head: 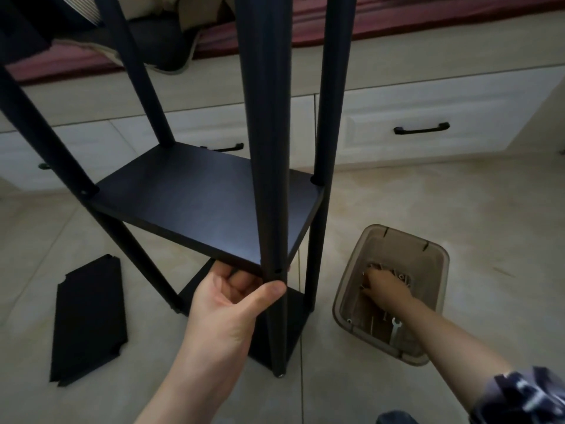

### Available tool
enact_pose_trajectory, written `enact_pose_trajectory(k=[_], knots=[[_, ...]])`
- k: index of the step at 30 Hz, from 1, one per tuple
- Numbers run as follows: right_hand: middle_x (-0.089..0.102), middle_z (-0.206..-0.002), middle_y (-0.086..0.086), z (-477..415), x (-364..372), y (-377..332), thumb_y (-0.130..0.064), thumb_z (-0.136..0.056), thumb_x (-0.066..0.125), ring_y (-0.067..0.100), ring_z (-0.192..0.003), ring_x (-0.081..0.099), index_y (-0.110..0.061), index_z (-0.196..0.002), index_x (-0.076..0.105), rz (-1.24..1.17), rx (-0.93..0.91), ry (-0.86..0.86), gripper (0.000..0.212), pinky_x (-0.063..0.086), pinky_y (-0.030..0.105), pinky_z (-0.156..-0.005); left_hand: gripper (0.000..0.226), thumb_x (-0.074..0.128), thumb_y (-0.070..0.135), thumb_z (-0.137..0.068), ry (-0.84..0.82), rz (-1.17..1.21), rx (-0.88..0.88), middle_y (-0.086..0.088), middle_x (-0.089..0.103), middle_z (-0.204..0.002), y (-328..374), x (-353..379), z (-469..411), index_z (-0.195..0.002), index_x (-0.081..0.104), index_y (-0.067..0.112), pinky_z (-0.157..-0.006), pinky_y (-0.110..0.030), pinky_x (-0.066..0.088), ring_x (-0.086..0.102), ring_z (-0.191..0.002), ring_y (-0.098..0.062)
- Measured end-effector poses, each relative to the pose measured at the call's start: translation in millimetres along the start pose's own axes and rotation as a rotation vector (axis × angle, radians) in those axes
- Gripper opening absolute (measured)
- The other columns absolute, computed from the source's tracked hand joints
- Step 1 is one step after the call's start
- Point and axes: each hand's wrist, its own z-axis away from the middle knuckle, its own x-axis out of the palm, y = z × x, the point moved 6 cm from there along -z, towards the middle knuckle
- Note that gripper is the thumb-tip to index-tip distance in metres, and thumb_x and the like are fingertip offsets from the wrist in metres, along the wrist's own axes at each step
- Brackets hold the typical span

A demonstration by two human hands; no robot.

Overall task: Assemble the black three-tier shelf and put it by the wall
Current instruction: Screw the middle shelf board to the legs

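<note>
Left hand (227,304) grips, fingers curled; right hand (383,287) reaches down, fingers extended.

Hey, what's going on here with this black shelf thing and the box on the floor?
A person is midway through assembling the black shelf. Their left hand grips the middle board at its near corner against the front pole. The right hand reaches into the plastic bin of screws, where a wrench also lies. The bottom board is in place; a third board lies loose on the floor.
</note>
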Motion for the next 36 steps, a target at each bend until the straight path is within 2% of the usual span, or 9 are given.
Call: enact_pose_trajectory(k=[6,8,10,14,16,21,27,31,36], knots=[[0.061,-0.124,0.015,7,1,-12,-0.023,-0.098,0.049,0.033,-0.112,0.061,-0.01,-0.12,0.058,0.096,-0.033,-0.033,0.027,0.052,0.041,-0.089,0.071,0.085,0.018,-0.053,-0.012,0.009,0.0,-0.01,0.077,-0.108,1,-1,2,-0.12,0.061,0.015,-0.075,-0.018,0.057,0.074,-0.103,-0.024],[0.063,-0.105,0.012,14,-9,-20,-0.024,-0.096,0.054,0.031,-0.1,0.063,-0.013,-0.095,0.059,0.035,-0.064,-0.036,0.012,0.05,0.036,-0.08,0.071,0.089,0.017,-0.057,-0.02,0.022,-0.008,-0.01,0.077,-0.108,-1,-1,2,-0.122,0.059,0.013,-0.076,-0.019,0.057,0.074,-0.104,-0.023],[0.057,-0.09,0.007,27,-28,-30,-0.024,-0.094,0.057,0.026,-0.086,0.06,-0.02,-0.077,0.045,-0.061,-0.092,-0.005,0.022,0.042,0.031,-0.069,0.072,0.09,0.017,-0.058,-0.032,0.049,-0.018,-0.01,0.077,-0.108,-2,-1,3,-0.122,0.058,0.013,-0.076,-0.019,0.057,0.073,-0.104,-0.022],[0.064,-0.087,0.001,80,-91,-54,-0.015,-0.094,0.058,0.018,-0.071,0.063,-0.023,-0.111,0.046,-0.345,-0.15,0.121,0.023,0.045,0.025,-0.054,0.066,0.079,0.009,-0.058,-0.07,0.096,-0.004,-0.008,0.077,-0.107,0,0,7,-0.121,0.059,0.013,-0.075,-0.018,0.057,0.074,-0.104,-0.021],[0.068,-0.074,0.0,113,-128,-71,-0.007,-0.094,0.051,0.011,-0.057,0.063,-0.029,-0.108,0.05,-0.476,-0.194,0.158,0.026,0.044,0.021,-0.044,0.063,0.076,0.007,-0.063,-0.093,0.11,0.004,-0.008,0.077,-0.108,1,2,8,-0.123,0.058,0.013,-0.076,-0.018,0.057,0.073,-0.105,-0.021],[0.068,-0.066,-0.005,205,-217,-133,0.004,-0.091,0.042,0.007,-0.059,0.062,-0.021,-0.078,0.071,-0.598,-0.402,0.19,0.041,0.051,0.024,-0.06,0.059,0.075,0.004,-0.073,-0.134,0.119,0.029,-0.007,0.077,-0.11,4,3,18,-0.128,0.055,0.012,-0.078,-0.018,0.056,0.073,-0.105,-0.019],[0.07,-0.079,-0.011,283,-256,-197,-0.016,-0.092,0.063,0.002,-0.073,0.065,-0.028,-0.103,0.072,-0.54,-0.587,0.259,0.019,0.049,0.017,-0.065,0.051,0.076,0.002,-0.084,-0.181,0.04,0.027,-0.002,0.077,-0.109,-1,-9,35,-0.125,0.055,0.022,-0.075,-0.015,0.056,0.074,-0.103,-0.016],[0.069,-0.085,-0.01,310,-253,-222,-0.025,-0.09,0.069,0.009,-0.079,0.066,-0.028,-0.098,0.072,-0.449,-0.631,0.225,0.01,0.053,0.029,-0.074,0.053,0.079,0.002,-0.08,-0.165,0.036,0.033,-0.002,0.077,-0.109,-6,-21,49,-0.125,0.057,0.019,-0.077,-0.016,0.056,0.073,-0.103,-0.017],[0.071,-0.086,-0.01,331,-246,-230,-0.027,-0.094,0.063,0.006,-0.073,0.067,-0.031,-0.1,0.068,-0.448,-0.656,0.275,0.009,0.046,0.018,-0.065,0.051,0.081,0.007,-0.079,-0.208,0.062,0.035,-0.002,0.077,-0.112,-4,-26,63,-0.124,0.059,0.018,-0.08,-0.015,0.055,0.072,-0.107,-0.016]])
